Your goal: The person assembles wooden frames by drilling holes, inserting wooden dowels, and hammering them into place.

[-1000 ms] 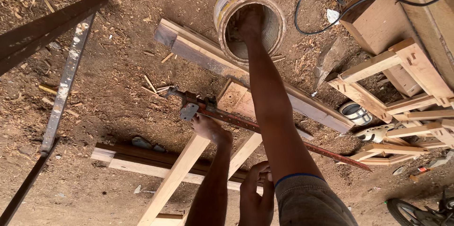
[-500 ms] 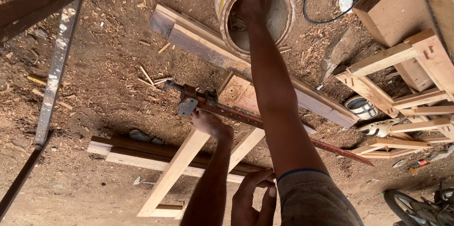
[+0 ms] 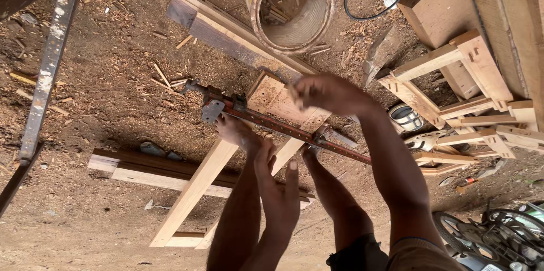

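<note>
The dirt floor (image 3: 102, 95), strewn with sawdust and wood chips, carries everything. Largest on it is a pale wooden frame (image 3: 195, 189) lying flat, its legs running toward the near edge of the floor and a square panel at its far end. Across that far end lies a long rusty bar clamp (image 3: 272, 123), its metal head at the left. A foot (image 3: 238, 134) presses down on the frame just under the clamp head.

Beyond the frame a grey plank (image 3: 226, 36) lies slantwise, and past it, at the far edge, stands a round bucket (image 3: 292, 7). It holds only a few short wood scraps against its inner wall.

The right hand (image 3: 328, 92) hovers over the panel, fingers pinched together on something too small to make out. A moment ago this hand was deep inside the bucket; now it is out and over the clamp. The left hand (image 3: 277, 191) hangs open, fingers spread, above the frame and touching nothing, raised higher than before.

At the right edge stand stacked wooden stools (image 3: 453, 89).
</note>
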